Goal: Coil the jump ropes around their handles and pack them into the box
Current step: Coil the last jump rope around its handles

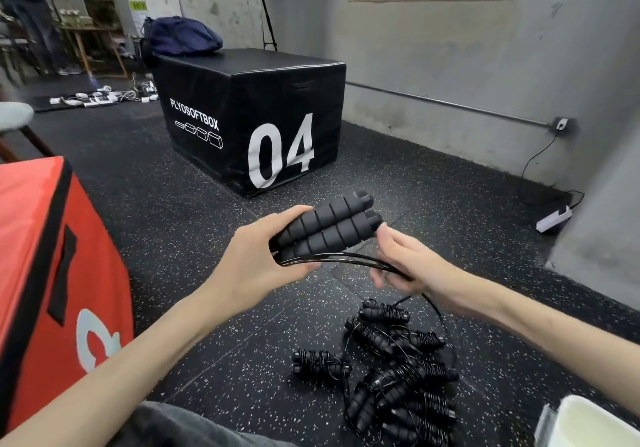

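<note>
Black foam covers the two handles [327,230] that the left hand [258,259] clamps side by side, fingers over the top and thumb beneath, at the ends where the cord comes out. Holding them paired like this makes a single thick core for the rope to be wound on, and the free far ends stick out up and to the right, leaving most of their length bare. No turn lies round them yet, so the winding looks to be at its very start.

Just below the handles, several strands of thin black cord [349,259] arch from the left grip across to the right hand [408,263]. That hand pinches the strands between curled fingers and thumb, close under the handle tips, and seems set to carry them over the foam. From it the cord drops in a loose curve to the floor.

Both forearms reach forward from the lower corners of the view, wrists level, the work held well above the floor. Beneath the right arm, a heap of coiled ropes [398,370] lies on the speckled rubber floor [194,225], already wrapped but not yet packed. A red box [45,266] stands at the left, a black plyo box [249,114] beyond, and a white container [588,426] shows at the lower right corner.
</note>
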